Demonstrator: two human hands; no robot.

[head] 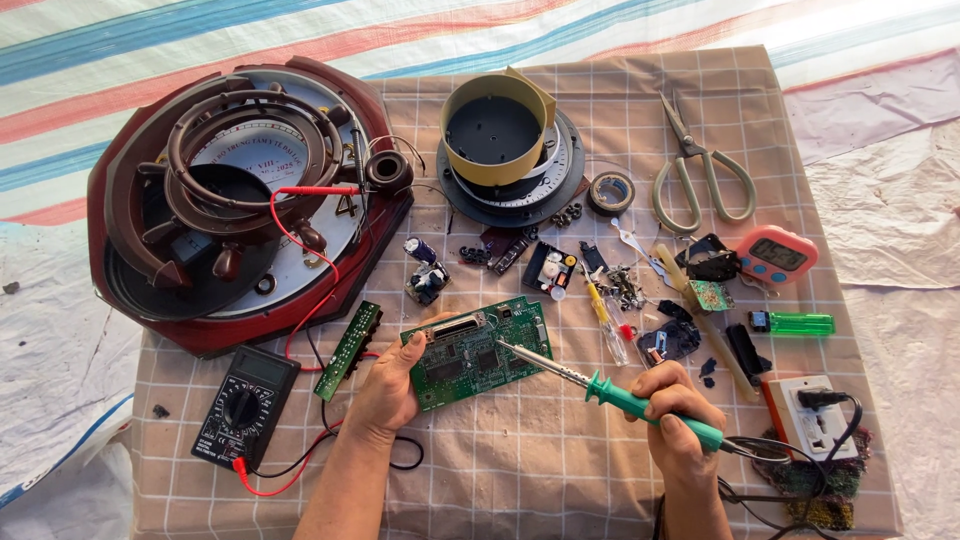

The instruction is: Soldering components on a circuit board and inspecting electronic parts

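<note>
left hand (388, 385) grips circuit board (478, 350); right hand (672, 412) soldering iron (620, 392)

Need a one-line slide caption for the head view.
Left hand steadies a green circuit board while the right hand brings a green-handled soldering iron to it on a cluttered checked cloth.

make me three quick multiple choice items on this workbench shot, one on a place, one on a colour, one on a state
1. Where does the multimeter lie?
A. left of the left hand
B. beside the scissors
C. on the clock face

2. What colour is the soldering iron handle?
A. red
B. green
C. black

3. How is the circuit board held?
A. lying untouched
B. pinched by the right hand
C. steadied at its edge by the left hand

Answers: 1 A, it sits at the cloth's near left corner. 2 B, the right hand wraps a green handle. 3 C, the left thumb and fingers clasp its left edge.
</note>
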